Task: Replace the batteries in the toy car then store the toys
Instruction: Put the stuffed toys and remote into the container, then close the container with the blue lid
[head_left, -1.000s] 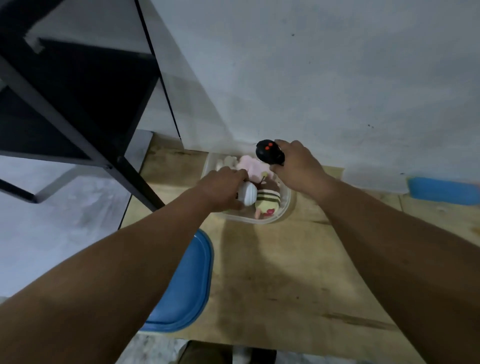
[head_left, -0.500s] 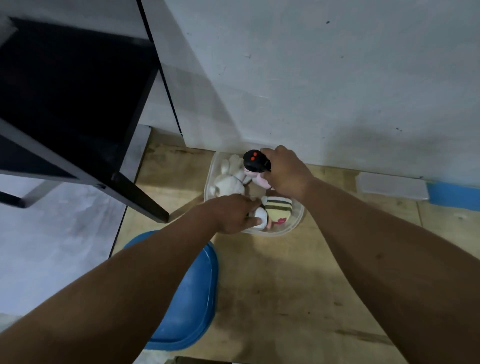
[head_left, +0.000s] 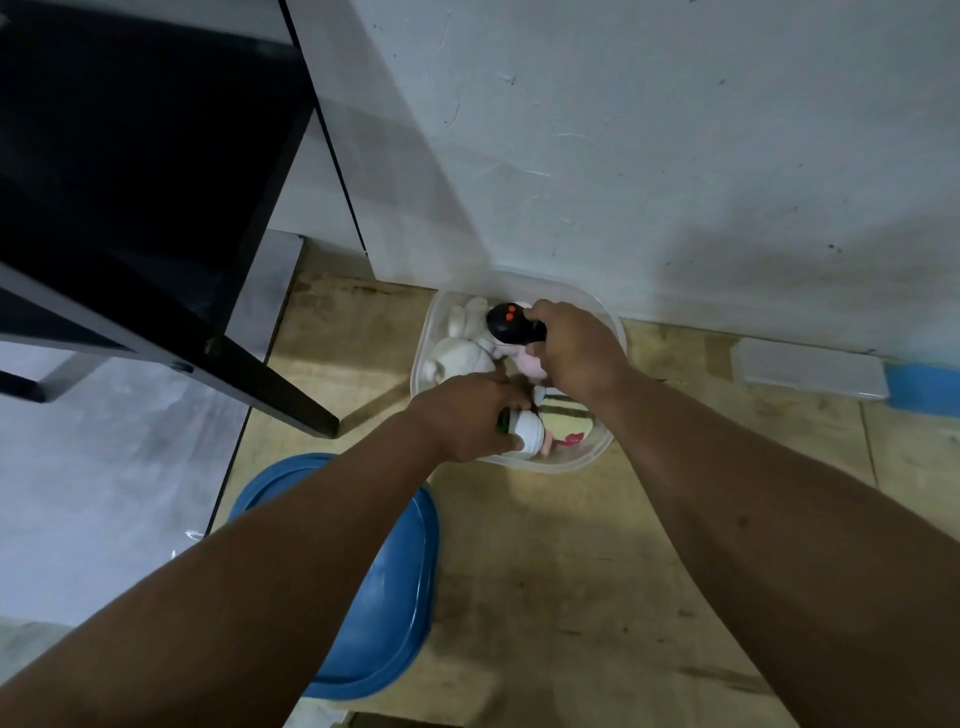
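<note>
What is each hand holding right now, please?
Left hand: grips a white toy at the clear container's near edge.
Right hand: grips a black controller over the container.

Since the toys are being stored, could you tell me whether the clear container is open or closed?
Open: the clear container has no cover, and the blue lid lies on the floor beside it.

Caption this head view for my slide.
Both hands lower toys into a clear tub: right hand grips a black remote.
</note>
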